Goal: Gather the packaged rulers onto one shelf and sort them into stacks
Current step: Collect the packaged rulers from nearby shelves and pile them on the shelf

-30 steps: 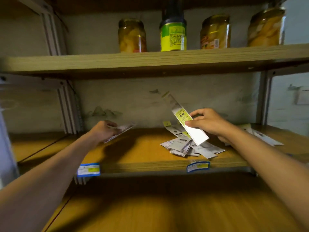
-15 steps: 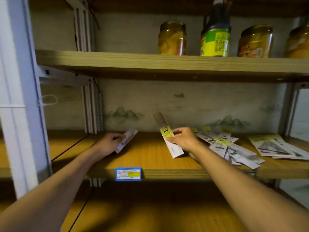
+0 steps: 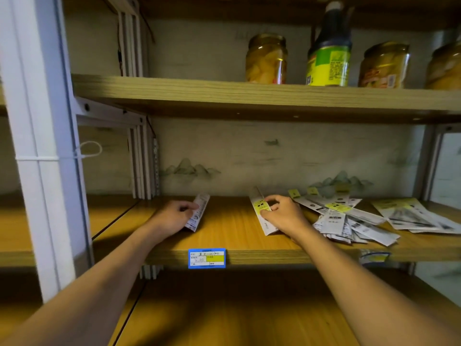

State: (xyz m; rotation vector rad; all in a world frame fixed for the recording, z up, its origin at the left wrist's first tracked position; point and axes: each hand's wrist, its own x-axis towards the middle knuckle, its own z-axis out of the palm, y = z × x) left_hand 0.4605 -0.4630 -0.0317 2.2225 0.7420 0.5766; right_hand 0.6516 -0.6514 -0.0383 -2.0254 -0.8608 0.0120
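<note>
The right hand (image 3: 283,216) is now lowering its gripped ruler (image 3: 262,213) onto the shelf (image 3: 232,236); the left hand (image 3: 174,216) is gripping another ruler (image 3: 198,213) farther left.

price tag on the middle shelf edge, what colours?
Blue frame around a white panel with a yellow block at right: the price tag shows best in the head view.
</note>
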